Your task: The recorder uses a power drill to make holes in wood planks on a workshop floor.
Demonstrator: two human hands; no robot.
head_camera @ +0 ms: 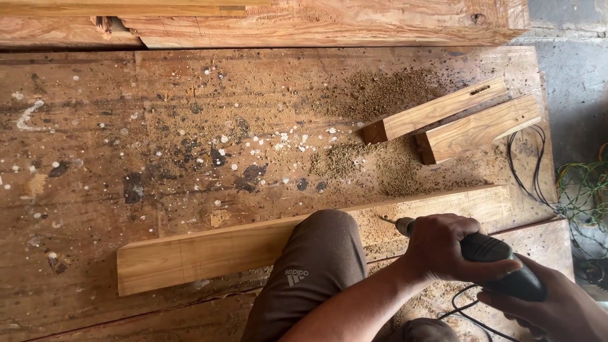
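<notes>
Both hands grip drill [491,256], bit against long plank [209,250].

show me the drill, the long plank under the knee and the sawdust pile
drill [491,248], head view, on its dark body between the hands
long plank [209,253], head view, on its bare top face
sawdust pile [386,92], head view, on its upper heap

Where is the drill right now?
In the head view, the drill is at lower right, gripped by the left hand and the right hand, its bit on the long plank.
</notes>
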